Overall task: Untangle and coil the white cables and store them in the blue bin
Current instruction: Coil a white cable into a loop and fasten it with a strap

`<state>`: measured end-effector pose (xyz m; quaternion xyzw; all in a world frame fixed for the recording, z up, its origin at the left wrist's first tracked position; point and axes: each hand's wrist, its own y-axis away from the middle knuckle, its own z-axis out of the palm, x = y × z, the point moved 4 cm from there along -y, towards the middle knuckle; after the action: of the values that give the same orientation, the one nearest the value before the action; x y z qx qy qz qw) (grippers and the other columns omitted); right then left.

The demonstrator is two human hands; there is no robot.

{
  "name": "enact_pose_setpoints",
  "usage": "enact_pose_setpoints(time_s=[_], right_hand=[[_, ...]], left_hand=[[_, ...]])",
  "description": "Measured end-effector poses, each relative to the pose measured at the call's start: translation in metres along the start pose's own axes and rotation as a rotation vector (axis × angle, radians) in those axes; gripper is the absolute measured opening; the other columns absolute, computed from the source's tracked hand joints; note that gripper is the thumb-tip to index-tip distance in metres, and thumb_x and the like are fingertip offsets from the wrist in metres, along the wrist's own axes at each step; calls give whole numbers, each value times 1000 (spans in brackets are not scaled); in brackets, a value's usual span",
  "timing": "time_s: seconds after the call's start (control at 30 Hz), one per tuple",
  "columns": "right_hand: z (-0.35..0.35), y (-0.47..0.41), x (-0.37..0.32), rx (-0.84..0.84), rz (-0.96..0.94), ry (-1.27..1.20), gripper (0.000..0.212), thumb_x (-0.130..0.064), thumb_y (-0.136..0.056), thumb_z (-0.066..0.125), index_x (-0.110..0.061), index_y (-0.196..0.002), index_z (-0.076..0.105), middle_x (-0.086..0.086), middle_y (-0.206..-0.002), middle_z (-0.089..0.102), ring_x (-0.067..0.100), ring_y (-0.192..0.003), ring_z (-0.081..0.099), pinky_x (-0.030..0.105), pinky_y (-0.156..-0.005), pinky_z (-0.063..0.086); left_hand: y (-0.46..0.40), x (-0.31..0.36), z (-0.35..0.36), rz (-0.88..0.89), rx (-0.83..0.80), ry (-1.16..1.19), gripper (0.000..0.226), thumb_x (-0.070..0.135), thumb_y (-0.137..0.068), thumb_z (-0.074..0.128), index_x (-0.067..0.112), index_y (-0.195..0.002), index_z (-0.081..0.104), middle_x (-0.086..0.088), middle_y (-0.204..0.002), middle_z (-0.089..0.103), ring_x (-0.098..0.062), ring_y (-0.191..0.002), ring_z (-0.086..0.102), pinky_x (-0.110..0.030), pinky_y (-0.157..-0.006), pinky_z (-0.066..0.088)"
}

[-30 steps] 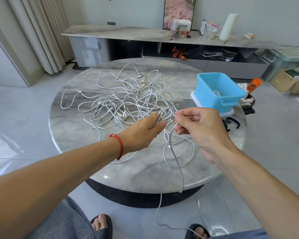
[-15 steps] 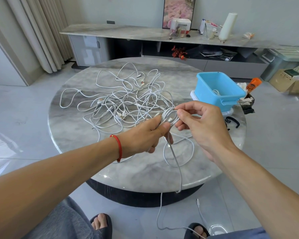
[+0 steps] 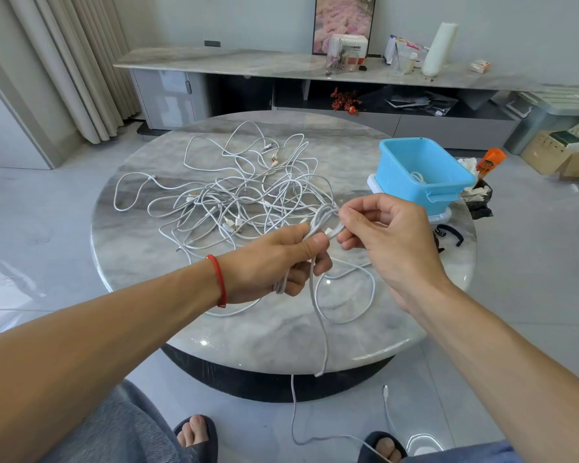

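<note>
Bare table (image 3: 264, 335) lay open near the person; tangled cables (image 3: 244, 198) covered the middle; the bin (image 3: 400, 175) stood right, its top open.

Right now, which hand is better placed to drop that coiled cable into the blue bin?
Probably the right hand: it pinches the coil and is nearer the blue bin. The left hand is farther away.

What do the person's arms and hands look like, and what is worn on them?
Both forearms are bare, with no sleeves in view. The left hand has a thin red string bracelet round its wrist. The right hand shows no ring, watch or glove. No markings are visible on either arm.
</note>
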<state>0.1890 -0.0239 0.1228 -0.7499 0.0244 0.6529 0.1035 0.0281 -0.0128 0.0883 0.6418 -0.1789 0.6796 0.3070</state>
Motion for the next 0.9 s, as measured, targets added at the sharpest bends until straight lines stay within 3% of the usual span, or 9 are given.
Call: enact_pose_setpoints(time_s=[0.1,0.2,0.3,0.4,0.47,0.57,0.63,0.77,0.9], right_hand=[[14,5,14,-139,159,55,21,-31,-105,58,-12,-106,65,3,-83,77,25,-77,75,38,-72,62],[34,27,35,-491,418,135,46,-49,-109,38,-12,-107,66,13,-93,79,31,-90,74,41,-84,56],[39,45,44,-691,499,199,39,-37,-111,37,-11,-99,63,11,-76,71,32,-79,71,39,-82,53],[42,41,42,-689,370,339,31,-25,-107,39,-15,-88,61,3,-63,42,25,-54,55,43,-67,56],[45,37,32,-686,155,595,32,-30,-106,41,-22,-88,66,-5,-58,45,18,-49,52,40,-62,53],[47,39,16,-689,-106,802,34,-36,-106,46,-18,-81,60,-4,-56,51,12,-57,50,41,-66,47],[41,37,9,-673,-183,830,34,-33,-103,52,-14,-75,55,-3,-60,53,13,-62,50,42,-66,46],[25,30,-2,-579,-299,806,24,-32,-101,58,-19,-84,69,-6,-73,61,8,-74,56,32,-70,45],[17,22,-9,-486,-403,674,17,-30,-101,64,-23,-93,77,-10,-77,56,7,-76,58,30,-69,52]], left_hand=[[-6,1,-3,-4,168,171,24,27,-108,41,15,-87,45,-6,-72,46,-11,-51,25,-19,-45,27],[-11,3,-16,29,350,238,26,26,-108,41,16,-85,45,-2,-65,45,-13,-55,41,-21,-44,37],[-11,2,-28,33,431,293,28,30,-108,41,19,-83,44,3,-62,42,-14,-59,41,-30,-58,42],[-11,3,-31,38,465,411,31,31,-108,41,19,-80,40,3,-61,31,-14,-52,31,-28,-52,39],[-13,4,-33,49,488,424,32,31,-109,41,19,-79,35,2,-63,24,-14,-54,19,-25,-46,29],[-13,5,-39,45,545,286,33,31,-108,41,19,-79,33,4,-60,27,-12,-51,21,-22,-42,28],[-11,5,-42,53,568,165,34,31,-109,40,19,-78,30,6,-58,29,-10,-46,24,-21,-41,30],[-10,6,-42,73,588,-90,34,32,-109,39,17,-79,30,4,-64,33,-8,-47,29,-22,-44,32],[-11,4,-24,18,446,-59,35,34,-109,37,15,-80,31,5,-57,33,-9,-44,27,-25,-44,30]])
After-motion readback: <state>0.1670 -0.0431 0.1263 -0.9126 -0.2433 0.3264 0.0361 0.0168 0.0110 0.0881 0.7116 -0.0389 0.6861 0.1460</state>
